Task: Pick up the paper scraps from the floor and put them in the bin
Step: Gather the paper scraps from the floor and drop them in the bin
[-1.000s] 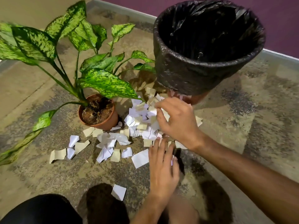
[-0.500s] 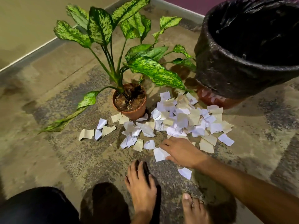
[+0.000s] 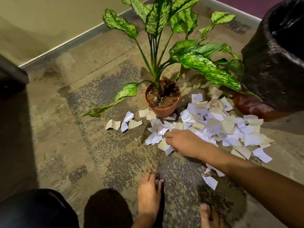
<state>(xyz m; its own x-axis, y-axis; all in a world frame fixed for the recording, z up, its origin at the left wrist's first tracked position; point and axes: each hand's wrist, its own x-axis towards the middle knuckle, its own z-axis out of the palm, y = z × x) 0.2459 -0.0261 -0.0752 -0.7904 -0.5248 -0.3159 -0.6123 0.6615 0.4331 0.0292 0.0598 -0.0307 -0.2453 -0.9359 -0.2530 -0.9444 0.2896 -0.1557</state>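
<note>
Several white and beige paper scraps (image 3: 213, 125) lie heaped on the floor between the plant pot and the bin, with a few loose paper scraps (image 3: 125, 123) further left. The bin (image 3: 269, 71), lined with a black bag, stands at the upper right, mouth partly out of frame. My right hand (image 3: 184, 143) reaches over the near left edge of the heap, fingers curled down onto white pieces, one scrap poking out under the palm. My left hand (image 3: 148, 193) rests on the bare floor close to me, fingers bent, nothing seen in it.
A terracotta plant pot (image 3: 162, 111) with large speckled green leaves (image 3: 205, 65) stands just behind the heap, one leaf drooping over the scraps. A wall skirting (image 3: 74, 41) runs along the back left. My knee (image 3: 107, 209) and toes (image 3: 209, 214) show at the bottom.
My right hand came down from the far side of the heap by the bin to its near left edge. My left hand drew back toward me. The view swung left.
</note>
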